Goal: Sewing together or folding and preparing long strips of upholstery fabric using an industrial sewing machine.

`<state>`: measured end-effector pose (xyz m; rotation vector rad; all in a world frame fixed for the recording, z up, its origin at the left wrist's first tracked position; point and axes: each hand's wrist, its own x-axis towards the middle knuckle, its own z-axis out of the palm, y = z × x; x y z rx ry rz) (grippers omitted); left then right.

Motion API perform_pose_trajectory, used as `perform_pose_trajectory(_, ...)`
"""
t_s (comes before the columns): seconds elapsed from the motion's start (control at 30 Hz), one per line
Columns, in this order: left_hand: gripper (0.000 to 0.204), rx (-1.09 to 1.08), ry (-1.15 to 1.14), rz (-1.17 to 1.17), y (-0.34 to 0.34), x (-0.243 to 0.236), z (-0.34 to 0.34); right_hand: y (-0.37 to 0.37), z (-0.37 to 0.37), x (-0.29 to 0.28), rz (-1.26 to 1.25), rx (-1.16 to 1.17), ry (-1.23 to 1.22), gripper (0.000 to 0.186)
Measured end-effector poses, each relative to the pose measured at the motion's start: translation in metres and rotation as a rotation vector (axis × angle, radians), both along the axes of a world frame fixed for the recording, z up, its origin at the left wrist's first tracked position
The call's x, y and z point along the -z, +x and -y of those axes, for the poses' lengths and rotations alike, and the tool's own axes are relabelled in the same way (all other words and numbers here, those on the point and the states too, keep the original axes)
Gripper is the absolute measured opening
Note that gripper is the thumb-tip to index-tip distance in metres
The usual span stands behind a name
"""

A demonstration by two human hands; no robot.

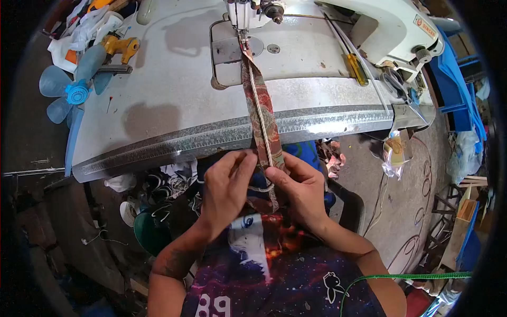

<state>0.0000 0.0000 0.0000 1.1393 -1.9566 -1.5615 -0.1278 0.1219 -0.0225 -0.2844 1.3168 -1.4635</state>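
Observation:
A patterned reddish-brown fabric strip runs from under the presser foot of a white sewing machine toward me, past the table's front edge. Along it lies a pale twisted cord, whose loose end hangs below my hands. My right hand pinches strip and cord between thumb and fingers. At the strip's left edge my left hand has its thumb and fingertips pressed together; what sits between them is hidden. The machine needle area holds the strip's far end.
A measuring tape is fixed along the table's front edge. A yellow-handled screwdriver and scissors lie on the right. At left stand a blue fan and a yellow tool. A green cord crosses at lower right.

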Motion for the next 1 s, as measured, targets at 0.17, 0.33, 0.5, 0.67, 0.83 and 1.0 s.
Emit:
perform_pose_trajectory(0.17,0.021,-0.173,0.663,-0.376,-0.021,0.014,-0.005,0.002,-0.001,0.004,-0.771,0.167,-0.247,0.047)
perform_pose_trajectory(0.33,0.021,-0.152,0.515,-0.388,-0.019,0.013,-0.008,-0.012,-0.006,-0.003,-1.349,-0.061,-0.321,0.054)
perform_pose_trajectory(0.5,0.021,-0.169,0.525,-0.341,-0.019,0.013,-0.003,-0.014,-0.004,-0.013,-1.552,-0.238,-0.361,0.050)
perform_pose_trajectory(0.67,0.026,-0.159,0.531,-0.291,-0.018,0.012,0.001,-0.043,0.005,-0.029,-1.514,-0.224,-0.405,0.041)
perform_pose_trajectory(0.83,0.025,-0.170,0.760,-0.383,-0.016,-0.001,0.006,-0.090,0.053,-0.028,-1.925,-0.274,-0.549,0.047)
perform_pose_trajectory(1.0,0.024,-0.084,0.978,-0.440,-0.008,-0.008,0.017,-0.089,0.066,-0.022,-2.024,-0.369,-0.719,0.044)
